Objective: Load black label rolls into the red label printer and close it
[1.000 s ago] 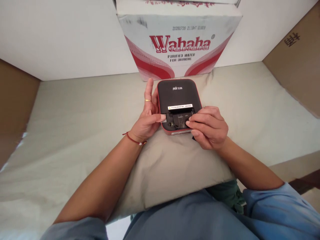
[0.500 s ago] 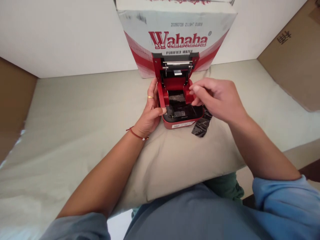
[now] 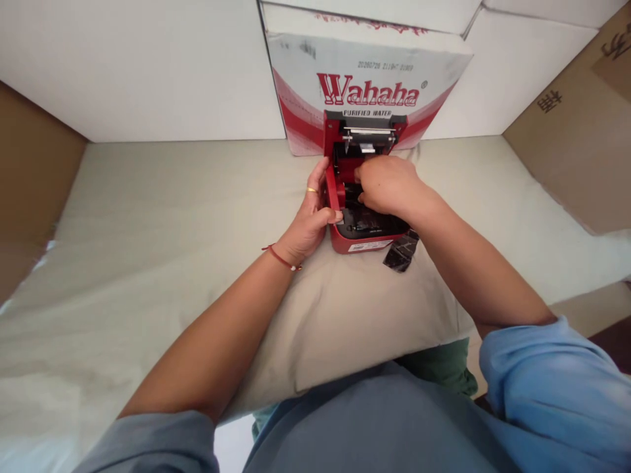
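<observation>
A small red and black printer sits on a cloth-covered surface with its lid swung up. My left hand grips the printer's left side, thumb pressed on the rim. My right hand reaches down into the open compartment with fingers curled; what they touch is hidden by the hand itself. A black crinkled strip of wrapping lies beside the printer's front right corner.
A white and red "Wahaha" water carton stands right behind the printer. White walls close the back. Brown cardboard leans at the right, and another brown panel stands at the left.
The lid, closed one second ago, has been swung up. My right hand went from the printer's front edge up and into the open compartment. The left hand stayed on the side.
</observation>
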Tool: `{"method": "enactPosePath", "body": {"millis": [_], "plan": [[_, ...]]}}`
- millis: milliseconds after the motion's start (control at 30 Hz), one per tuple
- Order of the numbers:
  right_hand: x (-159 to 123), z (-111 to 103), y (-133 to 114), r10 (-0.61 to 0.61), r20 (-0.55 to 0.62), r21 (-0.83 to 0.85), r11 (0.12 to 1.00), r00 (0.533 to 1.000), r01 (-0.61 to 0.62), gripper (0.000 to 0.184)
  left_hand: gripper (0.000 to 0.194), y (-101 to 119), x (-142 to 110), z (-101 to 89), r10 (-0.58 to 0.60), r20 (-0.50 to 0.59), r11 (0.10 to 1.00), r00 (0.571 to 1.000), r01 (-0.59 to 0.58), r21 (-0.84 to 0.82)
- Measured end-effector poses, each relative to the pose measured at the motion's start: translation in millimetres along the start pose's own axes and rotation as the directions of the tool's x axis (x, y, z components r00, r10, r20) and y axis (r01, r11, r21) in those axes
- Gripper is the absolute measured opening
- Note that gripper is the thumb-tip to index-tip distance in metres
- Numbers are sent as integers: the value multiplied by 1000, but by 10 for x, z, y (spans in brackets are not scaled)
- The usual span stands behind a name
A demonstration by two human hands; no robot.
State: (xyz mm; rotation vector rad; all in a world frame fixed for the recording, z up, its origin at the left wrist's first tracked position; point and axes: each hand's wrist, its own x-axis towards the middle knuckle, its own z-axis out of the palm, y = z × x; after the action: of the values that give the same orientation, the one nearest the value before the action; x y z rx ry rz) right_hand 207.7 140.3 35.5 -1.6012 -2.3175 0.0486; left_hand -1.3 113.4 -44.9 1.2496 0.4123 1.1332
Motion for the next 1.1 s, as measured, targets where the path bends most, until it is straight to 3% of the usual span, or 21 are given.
{"method": "enactPosePath", "body": {"millis": [133, 267, 367, 467, 533, 600, 700, 767, 867, 1000, 1100], "plan": [[-84, -139, -17, 57, 35, 12, 998, 998, -57, 28, 115, -39, 16, -17, 6, -14, 1000, 1000, -6, -6], [-320, -369, -126, 47, -6, 185, 982, 999, -45, 27, 113, -45, 35, -23, 16, -3, 999, 1000, -16, -38], [-653, -712, -197, 71, -21, 390, 919, 997, -57, 25, 110, -3, 42, 22, 17, -31, 998, 999, -19, -62], [-1078, -1140, -111, 197, 8, 602, 782, 980, -162, 33, 106, 77, 33, 96, -21, -30, 994, 999, 17, -107], [-1371, -1368, 48, 327, 107, 688, 657, 939, -307, 41, 103, 129, 21, 133, -49, -12, 991, 999, 47, -124], [-1642, -1478, 251, 433, 272, 697, 527, 860, -486, 50, 101, 162, 11, 146, -52, -3, 991, 999, 51, -125], [-1949, -1396, 541, 537, 455, 589, 417, 711, -692, 61, 94, 172, 15, 128, -33, 3, 993, 999, 33, -109], [-2065, -1247, 683, 604, 448, 508, 435, 659, -744, 62, 91, 167, 26, 108, -32, 2, 995, 999, 32, -95], [-2107, -1055, 781, 686, 325, 374, 540, 651, -754, 52, 91, 162, 40, 88, -46, -10, 996, 999, 45, -79], [-1948, -927, 717, 668, 53, 265, 707, 742, -655, 40, 89, 139, 53, 71, -47, -16, 995, 999, 46, -85], [-1734, -797, 622, 581, 2, 309, 774, 814, -553, 36, 89, 97, 69, 56, -34, -9, 993, 999, 33, -115]]}}
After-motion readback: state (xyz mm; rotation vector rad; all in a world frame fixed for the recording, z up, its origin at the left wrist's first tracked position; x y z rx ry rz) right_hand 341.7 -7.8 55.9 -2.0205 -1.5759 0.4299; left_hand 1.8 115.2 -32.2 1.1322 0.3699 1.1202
